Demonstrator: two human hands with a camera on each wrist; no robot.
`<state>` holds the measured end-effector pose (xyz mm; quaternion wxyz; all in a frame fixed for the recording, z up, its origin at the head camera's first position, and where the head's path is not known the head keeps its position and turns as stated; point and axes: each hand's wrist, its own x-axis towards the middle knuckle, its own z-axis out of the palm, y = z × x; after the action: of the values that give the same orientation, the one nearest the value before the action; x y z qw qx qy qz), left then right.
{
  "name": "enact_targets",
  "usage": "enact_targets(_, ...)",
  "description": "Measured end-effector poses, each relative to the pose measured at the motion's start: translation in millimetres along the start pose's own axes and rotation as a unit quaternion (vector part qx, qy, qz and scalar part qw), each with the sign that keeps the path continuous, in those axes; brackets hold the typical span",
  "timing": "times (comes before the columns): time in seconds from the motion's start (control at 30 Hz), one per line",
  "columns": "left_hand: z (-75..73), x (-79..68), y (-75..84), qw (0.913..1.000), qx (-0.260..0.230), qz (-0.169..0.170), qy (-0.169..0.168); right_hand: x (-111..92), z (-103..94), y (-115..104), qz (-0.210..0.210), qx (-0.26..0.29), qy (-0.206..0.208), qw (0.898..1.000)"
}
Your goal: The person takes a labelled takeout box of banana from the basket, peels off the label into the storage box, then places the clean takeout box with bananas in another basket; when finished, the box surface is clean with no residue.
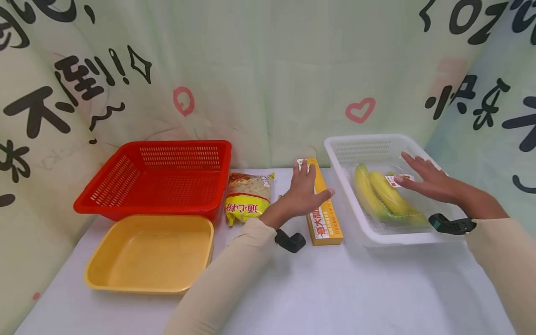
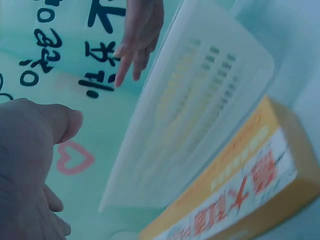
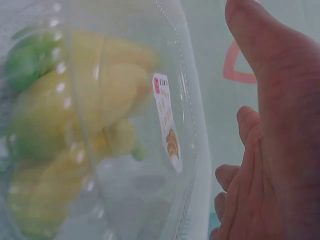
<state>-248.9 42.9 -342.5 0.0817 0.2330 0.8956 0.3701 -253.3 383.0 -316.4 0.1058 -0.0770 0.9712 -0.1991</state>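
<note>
My right hand hovers over the white basket with its fingers spread, holding nothing. Below it in the basket lies a clear plastic pack of bananas; the right wrist view shows the yellow fruit with greenish ends and a white label on the clear cover. My left hand is held out with straight fingers above an orange-yellow pasta box, part of which it hides in the head view. In the left wrist view the box stands beside the basket, apart from the thumb.
A bag of noodles with a yellow label lies left of the box. Farther left are a red basket and, in front of it, a yellow tray. A cloth curtain with writing hangs behind the white table.
</note>
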Motion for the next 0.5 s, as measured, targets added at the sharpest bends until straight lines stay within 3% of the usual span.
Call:
enact_targets(0.27,34.1,-1.8,15.4,0.9959,-0.08,0.042,0.002,-12,2.8,14,-0.014,0.048,-0.009,0.999)
enact_targets(0.5,58.3,0.3,24.5,0.9981,-0.039,0.047,-0.007,-17,5.8,18,0.009,0.04,-0.019,0.999)
